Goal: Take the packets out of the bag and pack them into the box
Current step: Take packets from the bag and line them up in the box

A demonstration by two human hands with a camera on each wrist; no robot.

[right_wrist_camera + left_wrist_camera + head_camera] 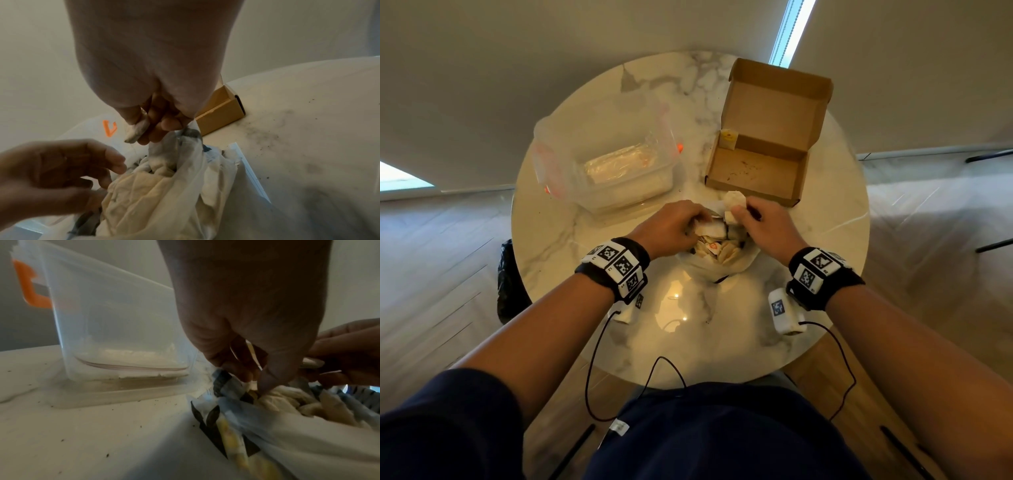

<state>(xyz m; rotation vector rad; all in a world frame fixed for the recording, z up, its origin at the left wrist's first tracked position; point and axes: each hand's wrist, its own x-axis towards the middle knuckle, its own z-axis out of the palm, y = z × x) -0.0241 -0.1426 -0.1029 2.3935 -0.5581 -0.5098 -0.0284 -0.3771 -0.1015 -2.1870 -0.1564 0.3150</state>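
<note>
A white plastic bag [722,270] lies open at the middle of the round marble table [551,240], stuffed with pale packets [722,251]. My left hand [697,222] reaches into its mouth, and thumb and finger pinch a white packet there [254,383]. My right hand [739,212] pinches another pale packet [734,200] just above the bag's far rim, close to the box's front wall. In the right wrist view that packet [135,131] sits between thumb and fingers. The open cardboard box [756,171] stands behind, with one yellow packet [728,138] in its back left corner.
A clear plastic container [619,171] with orange clips stands left of the box, close behind my left hand [255,381]. Dark crumbs speckle the tabletop [308,129]. A black bag [510,281] sits on the floor left of the table.
</note>
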